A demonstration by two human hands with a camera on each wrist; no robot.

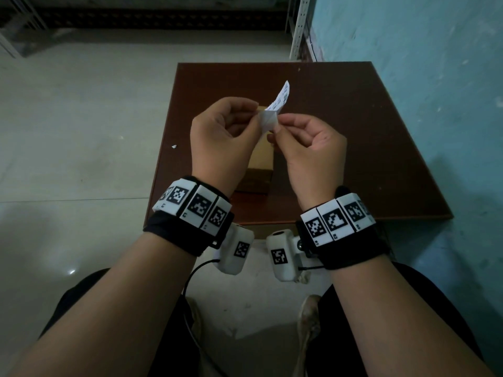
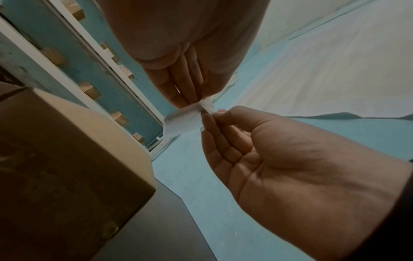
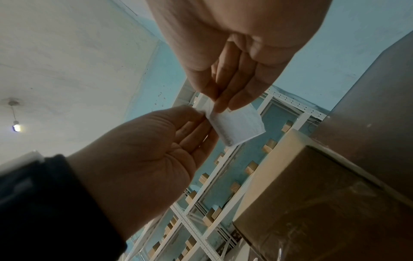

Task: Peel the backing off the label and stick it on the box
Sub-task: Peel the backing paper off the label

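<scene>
A small white label (image 1: 281,97) with black print sticks up between my two hands, above a brown cardboard box (image 1: 260,161) on the dark brown table (image 1: 353,131). My left hand (image 1: 254,114) pinches the label's lower end between thumb and fingertips. My right hand (image 1: 279,126) pinches a pale flap (image 1: 268,119) folded down from that same end. In the left wrist view the label (image 2: 181,121) hangs from the left hand (image 2: 196,102), beside the box (image 2: 67,159). The right wrist view shows the right hand (image 3: 220,106) gripping the label's (image 3: 236,125) corner. My hands hide much of the box.
The table stands against a teal wall (image 1: 422,77) on the right. Pale tiled floor (image 1: 81,118) lies to the left, with a small white scrap (image 1: 174,146) on it. White metal shelving (image 1: 299,28) stands at the back. My knees are just below the table's near edge.
</scene>
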